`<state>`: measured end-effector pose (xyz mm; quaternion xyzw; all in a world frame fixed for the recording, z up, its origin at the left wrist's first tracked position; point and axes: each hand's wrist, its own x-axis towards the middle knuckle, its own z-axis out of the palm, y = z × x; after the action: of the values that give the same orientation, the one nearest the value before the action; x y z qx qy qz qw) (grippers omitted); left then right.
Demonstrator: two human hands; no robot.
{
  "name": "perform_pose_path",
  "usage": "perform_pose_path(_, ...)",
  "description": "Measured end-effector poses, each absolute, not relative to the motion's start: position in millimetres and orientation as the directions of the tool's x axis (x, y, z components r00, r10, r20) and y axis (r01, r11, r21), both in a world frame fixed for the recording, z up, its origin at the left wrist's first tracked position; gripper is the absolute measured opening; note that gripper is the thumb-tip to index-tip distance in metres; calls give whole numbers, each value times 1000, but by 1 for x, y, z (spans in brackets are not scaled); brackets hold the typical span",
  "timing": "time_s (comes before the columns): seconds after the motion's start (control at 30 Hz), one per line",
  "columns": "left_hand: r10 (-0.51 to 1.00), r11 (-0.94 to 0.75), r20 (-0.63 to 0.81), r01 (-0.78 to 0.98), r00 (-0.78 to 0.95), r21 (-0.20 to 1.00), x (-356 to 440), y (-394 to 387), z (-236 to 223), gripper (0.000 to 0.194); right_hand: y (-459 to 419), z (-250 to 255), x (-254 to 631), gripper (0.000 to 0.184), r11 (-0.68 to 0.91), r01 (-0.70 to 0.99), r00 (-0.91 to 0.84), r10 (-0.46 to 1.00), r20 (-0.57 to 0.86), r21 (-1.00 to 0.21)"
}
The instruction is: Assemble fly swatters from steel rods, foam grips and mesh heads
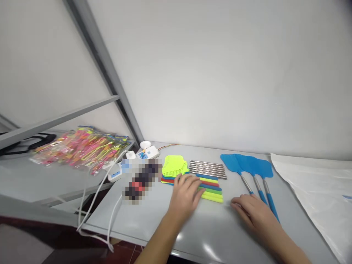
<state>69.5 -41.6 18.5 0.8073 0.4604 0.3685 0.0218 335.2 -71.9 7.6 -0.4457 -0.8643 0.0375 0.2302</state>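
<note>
My left hand [184, 192] lies over a row of coloured plastic handles [211, 190] in yellow, green, blue and red. Its fingers are loosely bent and a little apart, and they cover part of the row. Just behind it are stacked yellow-green fly swatter heads [173, 165], with blue and red edges below them. Several thin metal rods [208, 169] lie side by side behind the handles. My right hand [254, 209] rests near the table surface, fingers extended and nothing visible in them. Beside it are three blue fly swatters [246, 164] with metal shafts, their handles partly behind the hand.
A white plastic sheet [310, 187] covers the table's right side. To the left are a blurred-out dark and red object [141, 181], white power strips [150, 152] and looping white cables [96, 194]. Colourful bagged items [88, 146] lie beyond a grey metal frame [115, 77].
</note>
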Motion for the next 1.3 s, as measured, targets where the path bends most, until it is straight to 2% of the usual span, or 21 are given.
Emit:
perform_pose_path(0.1,792,-469,587,781,166,412,31,-35,18,13,-41,26,308,25,659,730,-608,748,267,-181)
perform_pose_path(0.23,807,-395,588,782,45,482,14,-37,13,10,13,45,279,31,550,824,-539,835,107,-137)
perform_pose_path(0.33,809,-448,577,750,109,487,26,-45,10,11,56,49,260,29,535,836,-528,845,83,-126)
perform_pose_path(0.5,778,-585,536,689,327,428,48,-53,11,12,103,48,237,24,564,816,-566,824,28,-129)
perform_pose_path(0.67,771,-607,505,686,388,400,48,-54,8,14,114,46,228,21,586,802,-593,805,-33,-119)
perform_pose_path(0.8,779,-604,482,687,402,404,46,-53,6,14,115,43,223,18,575,812,-578,816,-6,-104)
perform_pose_path(0.93,787,-599,456,688,414,409,47,-52,4,11,115,55,223,11,519,846,-511,855,94,-124)
perform_pose_path(1.07,798,-586,440,699,412,409,47,-51,1,7,101,90,240,15,417,886,-359,893,272,-200)
perform_pose_path(1.13,799,-586,432,701,418,406,48,-51,0,5,83,107,250,16,405,850,-244,869,431,-336)
perform_pose_path(1.17,800,-586,426,701,422,406,48,-51,0,5,71,113,254,15,438,777,-164,835,526,-452)
perform_pose_path(1.23,805,-583,409,700,430,412,49,-51,1,8,45,121,259,14,544,516,18,766,643,-662)
perform_pose_path(1.3,811,-578,395,696,432,426,50,-52,3,10,20,122,261,10,597,224,161,757,634,-770)
